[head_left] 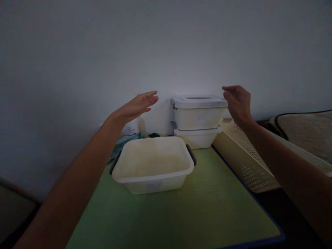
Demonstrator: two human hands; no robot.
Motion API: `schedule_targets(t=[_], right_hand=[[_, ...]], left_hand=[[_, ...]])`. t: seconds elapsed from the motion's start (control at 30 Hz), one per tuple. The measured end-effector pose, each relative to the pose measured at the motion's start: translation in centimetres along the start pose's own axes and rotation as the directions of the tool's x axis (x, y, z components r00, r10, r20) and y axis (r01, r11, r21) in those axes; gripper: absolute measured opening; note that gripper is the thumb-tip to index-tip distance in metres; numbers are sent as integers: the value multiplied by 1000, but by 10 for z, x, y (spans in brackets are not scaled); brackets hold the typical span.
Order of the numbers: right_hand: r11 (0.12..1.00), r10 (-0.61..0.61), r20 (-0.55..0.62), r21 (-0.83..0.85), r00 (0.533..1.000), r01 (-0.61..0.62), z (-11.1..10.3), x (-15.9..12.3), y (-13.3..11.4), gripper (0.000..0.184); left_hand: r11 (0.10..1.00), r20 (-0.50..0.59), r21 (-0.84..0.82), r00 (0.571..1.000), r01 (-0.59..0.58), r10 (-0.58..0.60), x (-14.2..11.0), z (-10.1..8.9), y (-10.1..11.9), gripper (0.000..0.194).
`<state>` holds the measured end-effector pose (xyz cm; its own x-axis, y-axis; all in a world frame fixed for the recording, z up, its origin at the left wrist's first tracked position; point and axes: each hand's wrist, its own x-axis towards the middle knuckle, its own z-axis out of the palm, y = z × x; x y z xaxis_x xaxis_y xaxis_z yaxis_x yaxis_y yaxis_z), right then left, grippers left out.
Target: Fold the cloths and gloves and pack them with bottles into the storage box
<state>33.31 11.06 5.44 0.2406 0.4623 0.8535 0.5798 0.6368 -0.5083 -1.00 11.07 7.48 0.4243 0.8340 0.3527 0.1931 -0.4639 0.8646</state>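
Note:
My left hand (140,104) is raised in the air above the left part of an uncovered white plastic storage box (155,180) with dark side handles. Its fingers are stretched out and it holds nothing. Higher on the right, my right hand (237,100) hovers beside a lidded white box (199,118), fingers curved and apart, with nothing seen in them. That box sits on a second lidded box (198,140). Inside the uncovered box, only its bare bottom shows. Whether the right fingertips touch the upper lid (199,101) cannot be made out, but they appear apart.
A beige perforated basket (249,167) stands along the right side of the green table (166,218), which has a blue edge. Behind the uncovered box are a teal cloth (124,141), a white bottle (133,128) and a sponge (154,135). A wall rises behind; a cushion (306,129) lies far right.

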Motion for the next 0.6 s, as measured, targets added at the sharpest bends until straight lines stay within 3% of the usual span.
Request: schedule_targets(t=[0.2,0.3,0.43,0.53,0.6], right_hand=[[989,5,125,144,992,-23,23,-60,-33,12],[960,107,197,233,974,-153,33,-92,-32,11],[870,317,192,332,929,-365,44,-132,-19,12],[817,408,174,368,896,-444,50,-158,-4,14],[778,461,176,391,870,-492,53,-173,5,14]], left_hand=[[999,-168,-26,985,-33,28,-53,-17,-21,46],[999,-288,-53,957,4,-20,-78,-25,-43,42],[958,-488,-285,858,13,-157,-106,-20,-80,36],[805,-585,-585,738,-97,-336,-122,-8,-113,25],[739,-544,-668,736,-90,-402,-131,1,-135,22]])
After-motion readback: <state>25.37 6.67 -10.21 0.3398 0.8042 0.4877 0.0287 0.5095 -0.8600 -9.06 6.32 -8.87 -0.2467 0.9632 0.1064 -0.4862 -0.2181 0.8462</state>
